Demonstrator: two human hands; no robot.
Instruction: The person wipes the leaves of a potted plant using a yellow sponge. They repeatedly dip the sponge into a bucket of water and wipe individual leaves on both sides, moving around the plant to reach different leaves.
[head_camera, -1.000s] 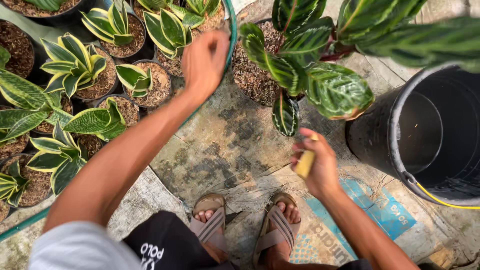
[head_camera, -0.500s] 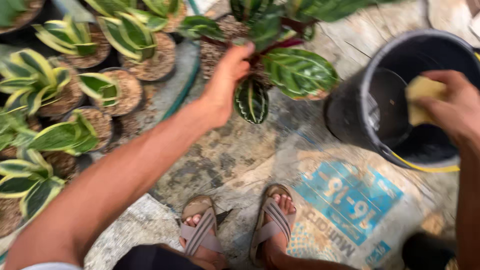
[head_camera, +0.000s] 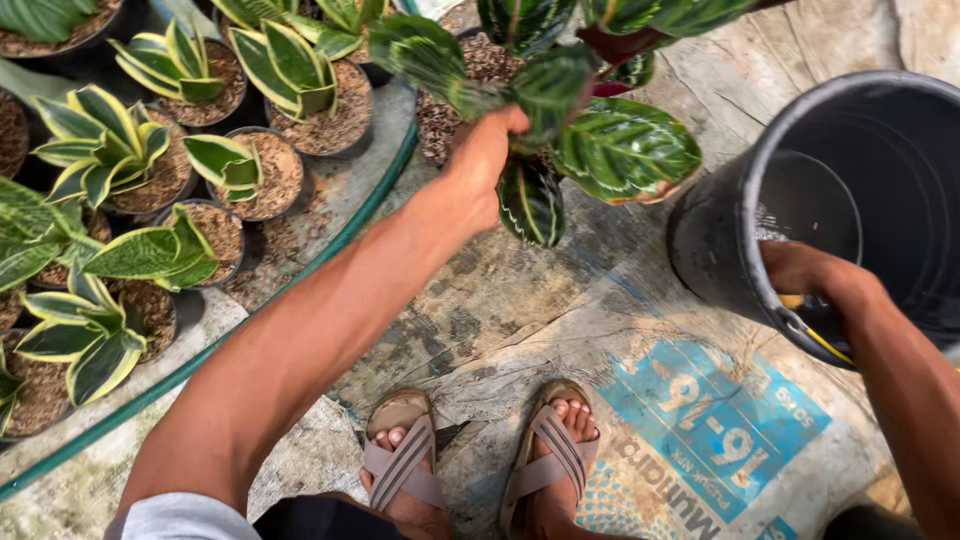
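Striped-leaf plant (head_camera: 620, 150) sat in its pot on the ground just left of the black bucket (head_camera: 730, 250). L hand (head_camera: 485, 160) was closed on a leaf/stem at plant's centre, prob. steadying it. R hand (head_camera: 800, 275) dipped inside bucket, curled round a yellow thing, mostly hidden; grip can't tell. Small potted plants (head_camera: 230, 170) crowded far left; sandalled feet (head_camera: 480, 460) on sacking.

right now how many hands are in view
2: the left hand grips a leaf of the dark-leaved plant at top centre; the right hand reaches into the black bucket at right.
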